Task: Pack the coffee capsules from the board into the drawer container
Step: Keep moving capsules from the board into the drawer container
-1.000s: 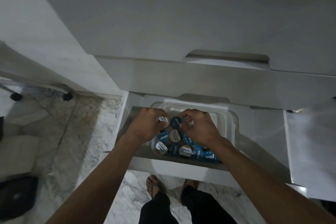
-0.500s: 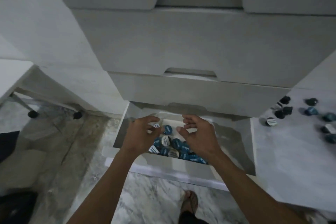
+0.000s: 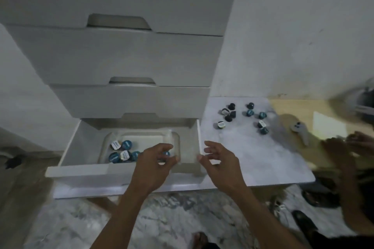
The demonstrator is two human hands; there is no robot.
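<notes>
My left hand (image 3: 154, 164) hangs over the near right corner of the clear plastic container (image 3: 175, 137), which sits inside the open bottom drawer (image 3: 81, 170) of the white drawer cabinet (image 3: 121, 56). A cluster of teal and foil-topped coffee capsules (image 3: 121, 152) lies along the container's near left side. My right hand (image 3: 219, 162) hangs over the drawer's right wall, at the left edge of the white marble-pattern board (image 3: 253, 159). Right of the cabinet, more dark and teal coffee capsules (image 3: 242, 116) lie scattered near the board's far edge. Beyond the board's right edge lies a grey handheld controller (image 3: 299, 130).
</notes>
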